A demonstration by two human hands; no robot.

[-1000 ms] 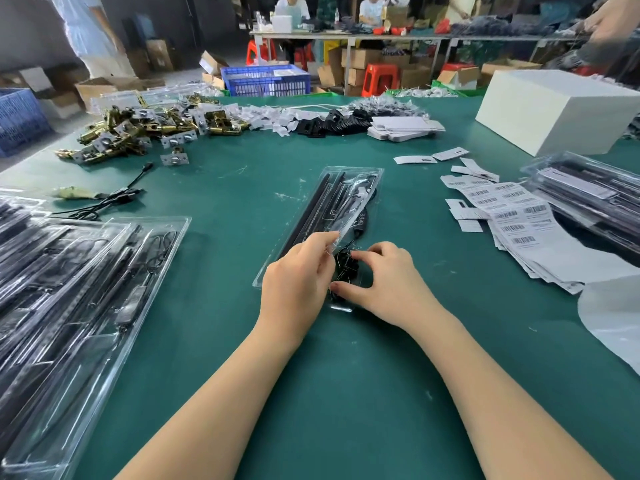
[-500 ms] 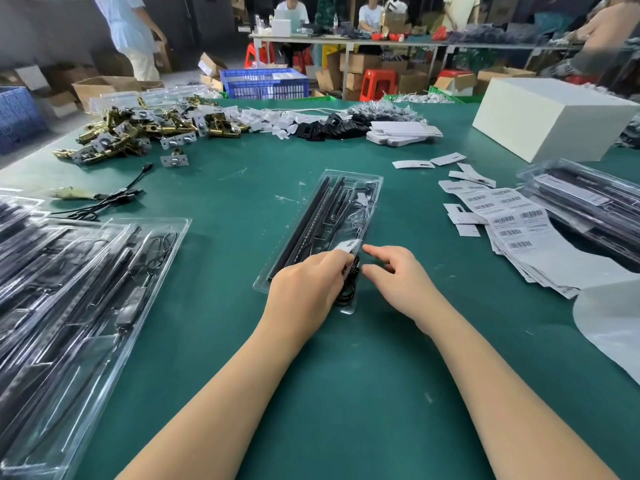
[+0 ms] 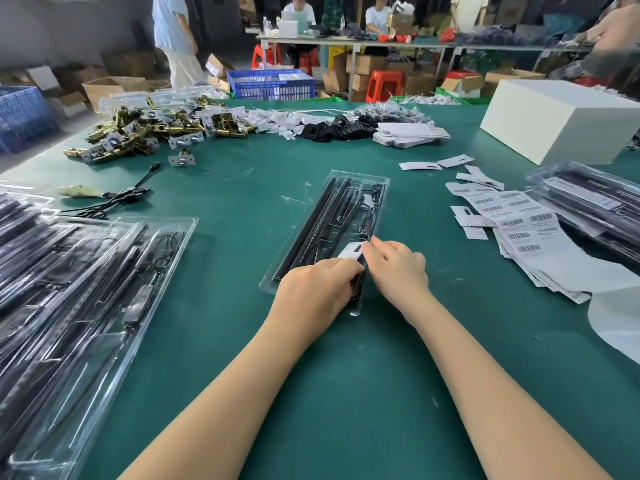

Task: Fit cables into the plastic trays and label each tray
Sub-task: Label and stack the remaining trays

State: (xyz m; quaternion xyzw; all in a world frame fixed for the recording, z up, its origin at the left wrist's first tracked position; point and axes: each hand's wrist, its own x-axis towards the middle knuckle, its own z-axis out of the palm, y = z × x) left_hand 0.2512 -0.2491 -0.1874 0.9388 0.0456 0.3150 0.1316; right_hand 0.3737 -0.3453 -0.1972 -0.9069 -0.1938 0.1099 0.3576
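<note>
Clear plastic tray point(image 3: 349, 199) lying lengthwise at the centre of the green table point(image 3: 242, 209), holding long black strips along its left side and black cable point(image 3: 356, 289) bunching at its near end. Small white label point(image 3: 351, 250) sitting on the tray's near right part, just ahead of both hands. Left hand point(image 3: 315, 292) resting over the near end of the tray, fingers curling down onto the cable bundle and gripping it. Right hand point(image 3: 398, 265) lying just beside it on the tray's right edge, fingers straight, fingertips point(image 3: 372, 244) touching the label's edge. Stacked filled trays point(image 3: 69, 289) spreading across the near left of the table; further finished trays point(image 3: 588, 206) piling at the right edge. Barcode sticker sheets point(image 3: 526, 230) fanning out between the centre tray and the right pile. Loose black cable point(image 3: 117, 199) lying at the left, well apart from the tray. Brass hardware point(image 3: 149, 129), black parts and white tags heaping along the far side, with a white box point(image 3: 561, 126) standing at the far right. Other people working at a table in the background.
</note>
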